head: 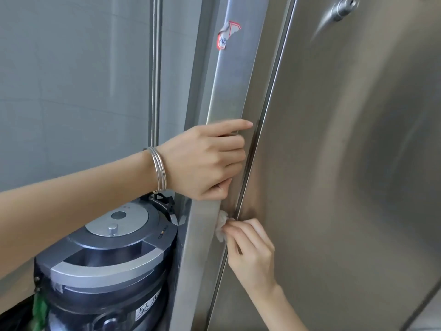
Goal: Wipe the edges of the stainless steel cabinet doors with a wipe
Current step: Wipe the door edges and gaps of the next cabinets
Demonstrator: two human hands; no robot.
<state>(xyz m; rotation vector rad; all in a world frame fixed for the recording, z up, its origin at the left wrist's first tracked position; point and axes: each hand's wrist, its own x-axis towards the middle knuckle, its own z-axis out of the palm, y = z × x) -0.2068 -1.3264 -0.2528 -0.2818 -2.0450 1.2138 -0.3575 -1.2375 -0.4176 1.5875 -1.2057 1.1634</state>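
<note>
Along the dark seam between a narrow steel edge strip [229, 87] and the broad cabinet door [346, 163], two hands work close together, one above the other. The left hand [202, 161] grips the strip: its lower fingers curl round the edge, while the index finger lies straight across the metal toward the seam. A stack of thin silver bangles [160, 169] circles that wrist. Just below, the right hand [253, 254] pinches one small white wipe [220, 225] between thumb and fingertips. The wad is pressed against the strip, right beside the seam.

One torn sticker [226, 34] with a red border clings to the upper part of the strip, partly peeled. One round metal lock [343, 7] sits high on the door face, well apart from both hands.

To the lower left stands one dark cooker [107, 266] with a grey handle across its top. Its lid is shut, so whatever is inside cannot be seen. Something green [39, 311] hangs at its left side, too blurred to identify. Behind it is a grey tiled wall [71, 80], with one vertical metal rail [155, 68] running down beside the cabinet.
</note>
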